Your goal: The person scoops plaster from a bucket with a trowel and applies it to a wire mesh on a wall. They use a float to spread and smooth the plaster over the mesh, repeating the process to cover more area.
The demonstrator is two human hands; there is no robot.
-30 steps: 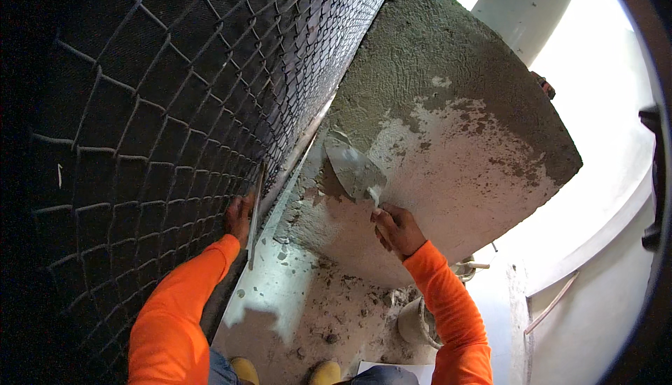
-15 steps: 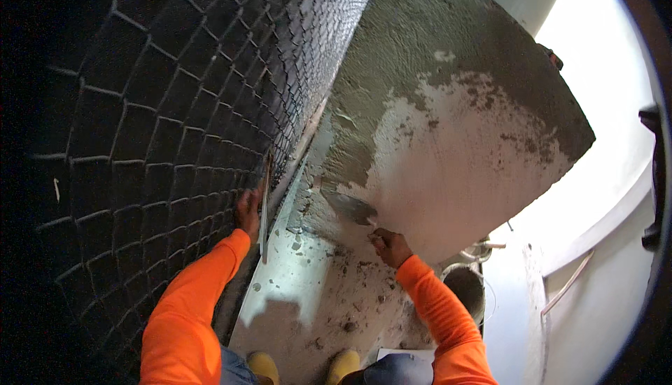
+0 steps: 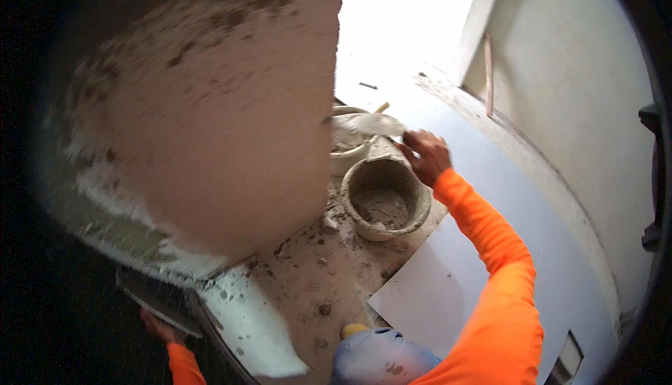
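My right hand [image 3: 427, 155] is closed round the handle of a trowel [image 3: 376, 125]. Its pale, mortar-smeared blade is over a white bucket [image 3: 341, 164] holding grey mortar, partly hidden by the wall's edge. In front of that stands a second round bucket [image 3: 383, 229] with mortar in the bottom, just below my right hand. At the lower left, in shadow, my left hand [image 3: 159, 327] grips a thin flat board [image 3: 157, 306] from its underside. The board is beside the foot of a partly plastered wall [image 3: 231, 140]; the left fingers are partly hidden.
Mortar crumbs litter the floor [image 3: 301, 287]. A pale sheet [image 3: 420, 294] lies right of the buckets, and a wooden stick [image 3: 488, 77] leans on the right-hand wall [image 3: 560, 77]. One yellow boot [image 3: 354, 330] shows beside my knee.
The view has swung right, toward the buckets. My right hand has taken the trowel from the wall's lower edge to above the white bucket. My left hand still holds the board.
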